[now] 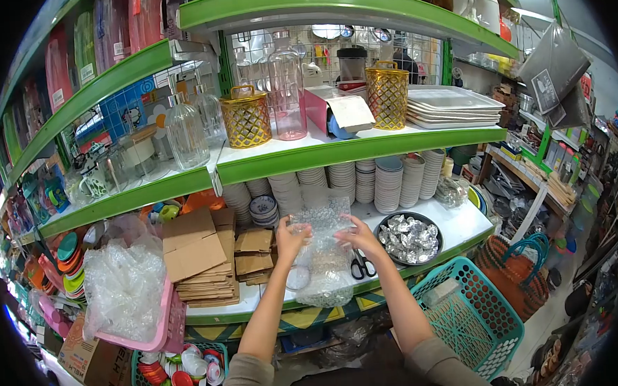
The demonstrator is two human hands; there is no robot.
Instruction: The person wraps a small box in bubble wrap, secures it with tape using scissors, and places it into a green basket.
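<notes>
A sheet of clear bubble wrap point(324, 262) hangs over the front of the white lower shelf, between my two hands. My left hand point(292, 238) grips its left side, fingers curled inward. On the opposite side my right hand point(357, 235) pinches the sheet with thumb and fingers. Black-handled scissors point(362, 266) lie on the shelf just under my right wrist. Near my left forearm, a clear ring like a tape roll point(299, 277) shows partly behind the wrap. A dark round pan point(411, 239) of silvery foil-like pieces stands to the right of my right hand.
Stacked white cups point(388, 185) line the back of the shelf. Flattened cardboard point(199, 258) is piled at left, beside a pink basket point(165, 319) heaped with bubble wrap. A teal basket point(507, 308) sits low right. Above, a green-edged shelf point(363, 154) carries glass bottles and gold canisters.
</notes>
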